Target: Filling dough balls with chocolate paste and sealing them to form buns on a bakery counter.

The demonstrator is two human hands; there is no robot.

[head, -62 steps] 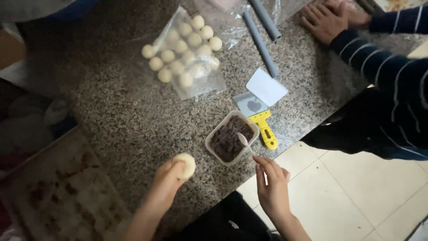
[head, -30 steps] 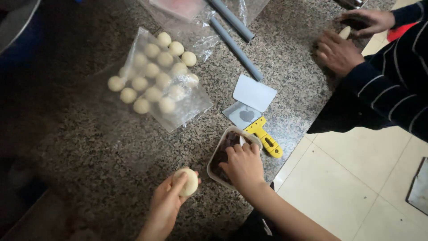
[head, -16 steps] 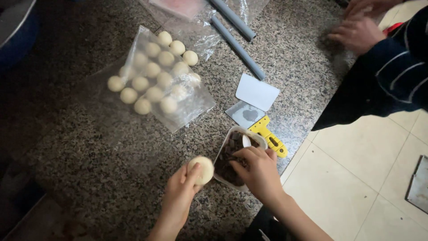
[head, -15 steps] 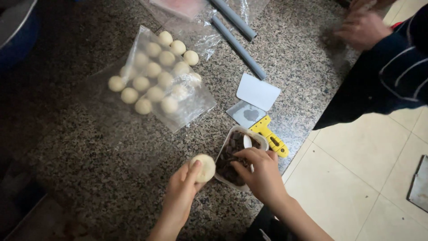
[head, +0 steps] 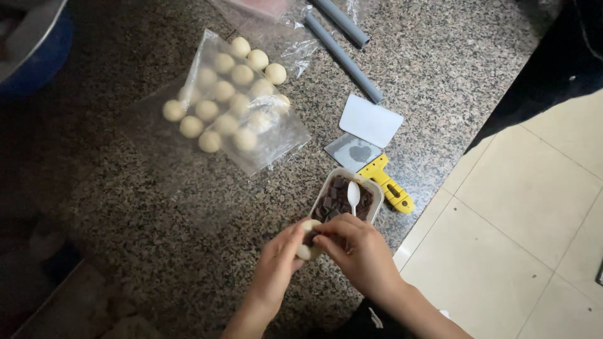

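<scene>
Left hand [head: 276, 267] grip closed round dough ball [head: 306, 242], right hand [head: 358, 251] fingers pinching its top. Ball just beside tub of chocolate pieces [head: 342, 199], white spoon [head: 353, 194] resting inside, at desk [head: 157, 207] edge.

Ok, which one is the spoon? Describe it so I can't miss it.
Start at the granite counter's near edge, just above the two hands. There a small clear tub holds dark brown chunks. The spoon lies in it: small, white, bowl up, unlike the yellow-handled scraper beside the tub.
</scene>
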